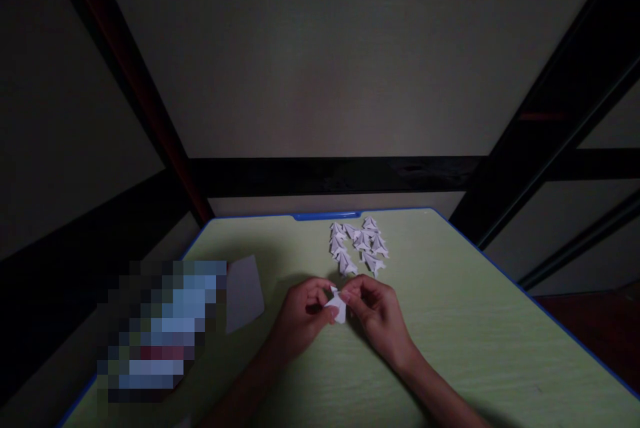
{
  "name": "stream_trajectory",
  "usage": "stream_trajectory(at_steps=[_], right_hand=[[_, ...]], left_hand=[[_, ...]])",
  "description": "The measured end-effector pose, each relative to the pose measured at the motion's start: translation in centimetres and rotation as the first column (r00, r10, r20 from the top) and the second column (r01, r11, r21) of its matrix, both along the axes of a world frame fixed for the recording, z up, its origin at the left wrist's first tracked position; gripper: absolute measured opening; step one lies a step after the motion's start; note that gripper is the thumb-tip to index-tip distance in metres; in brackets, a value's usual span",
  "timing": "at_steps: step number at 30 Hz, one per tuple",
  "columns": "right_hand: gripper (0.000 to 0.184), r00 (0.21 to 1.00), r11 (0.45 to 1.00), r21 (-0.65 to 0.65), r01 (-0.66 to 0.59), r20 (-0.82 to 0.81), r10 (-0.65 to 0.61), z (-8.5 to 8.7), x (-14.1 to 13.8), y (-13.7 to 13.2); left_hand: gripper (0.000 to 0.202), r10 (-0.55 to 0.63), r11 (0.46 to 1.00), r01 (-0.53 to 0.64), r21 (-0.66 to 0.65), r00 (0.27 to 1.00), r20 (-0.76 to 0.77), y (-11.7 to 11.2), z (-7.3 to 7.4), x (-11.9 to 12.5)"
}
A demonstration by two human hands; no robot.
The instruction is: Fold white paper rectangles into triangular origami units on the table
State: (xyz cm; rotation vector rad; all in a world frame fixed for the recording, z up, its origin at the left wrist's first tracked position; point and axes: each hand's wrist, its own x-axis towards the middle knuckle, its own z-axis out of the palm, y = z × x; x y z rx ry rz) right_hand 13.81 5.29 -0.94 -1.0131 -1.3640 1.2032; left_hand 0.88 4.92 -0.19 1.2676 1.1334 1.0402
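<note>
Pinching a seemingly unfinished piece [341,314] in left fingers [327,313] and right fingers [349,297], with finished-looking folds [362,240] far and a sheet [245,295] at left.

You hold a small white folded-paper piece [341,311], its broad, flared end toward you, its narrow end pointing away, over the desk [475,328].

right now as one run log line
left hand: pinching folded paper | right hand: pinching same paper | paper figures: beyond hands, on table
</note>
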Motion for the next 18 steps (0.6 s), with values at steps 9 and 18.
stream_trajectory(at_steps=[9,18], right_hand=[[0.008,0.999,0.999,-0.023,-0.035,-0.019,0.034,-0.02,-0.22,0.45],[0.020,0.990,0.997,-0.060,-0.043,-0.136,0.034,0.04,0.05,0.49]], left_hand=[[0.010,-0.038,0.999,0.037,-0.021,0.998,-0.052,0.19,-0.53,-0.29],[0.015,0.038,0.996,-0.033,-0.088,0.997,0.060,0.02,-0.22,-0.04]])
